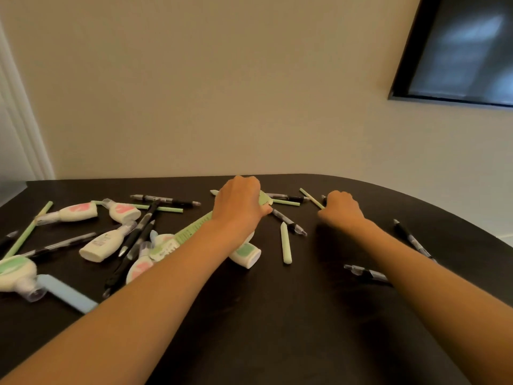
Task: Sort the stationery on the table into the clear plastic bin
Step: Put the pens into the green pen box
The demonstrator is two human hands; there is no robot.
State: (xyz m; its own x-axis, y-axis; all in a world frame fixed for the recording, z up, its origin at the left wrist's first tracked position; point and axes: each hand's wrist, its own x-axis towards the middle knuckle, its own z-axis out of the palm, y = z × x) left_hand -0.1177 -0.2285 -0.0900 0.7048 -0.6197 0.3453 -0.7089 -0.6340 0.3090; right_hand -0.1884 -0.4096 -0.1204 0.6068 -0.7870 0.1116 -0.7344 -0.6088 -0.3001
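On the dark table (pixel 277 315), the left hand (pixel 238 207) curls around the far end of a flat pale-green plastic ruler (pixel 194 227). Right of the ruler, the right hand (pixel 342 211) has its fingers curled on a thin green stick (pixel 311 198). Left of the ruler lie white correction-tape dispensers (pixel 75 212) and black pens (pixel 166 200).

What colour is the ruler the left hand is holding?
The ruler is light green, seen in the head view.
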